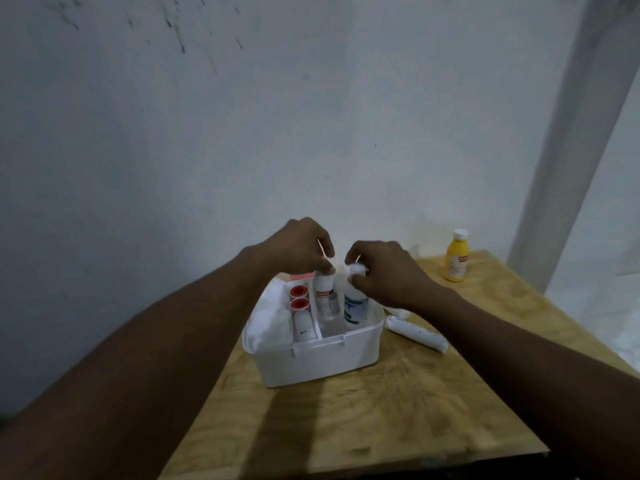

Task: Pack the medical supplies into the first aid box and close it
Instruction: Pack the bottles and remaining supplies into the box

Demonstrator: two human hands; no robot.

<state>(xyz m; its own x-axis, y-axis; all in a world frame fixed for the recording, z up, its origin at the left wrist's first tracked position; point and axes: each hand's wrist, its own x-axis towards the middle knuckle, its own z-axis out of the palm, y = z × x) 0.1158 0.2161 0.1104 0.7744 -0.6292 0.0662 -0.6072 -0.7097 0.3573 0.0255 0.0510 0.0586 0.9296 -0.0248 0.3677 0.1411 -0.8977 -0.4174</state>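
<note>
Bottles: left hand (304, 245) pinches the orange-label bottle (325, 292), right hand (384, 271) pinches the green-label bottle (356, 303). Lower both upright into first aid box (322, 362); keep caps below rim.

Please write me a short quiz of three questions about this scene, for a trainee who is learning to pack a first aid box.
1. True or false: the yellow bottle is already inside the first aid box.
2. What does the right hand grip? A) the cap of the green-labelled bottle B) a pair of scissors C) nothing
3. Fill in: the left hand holds the orange-labelled bottle by its ____.
Key: 1 false, it stands on the table; 2 A; 3 cap.
</note>
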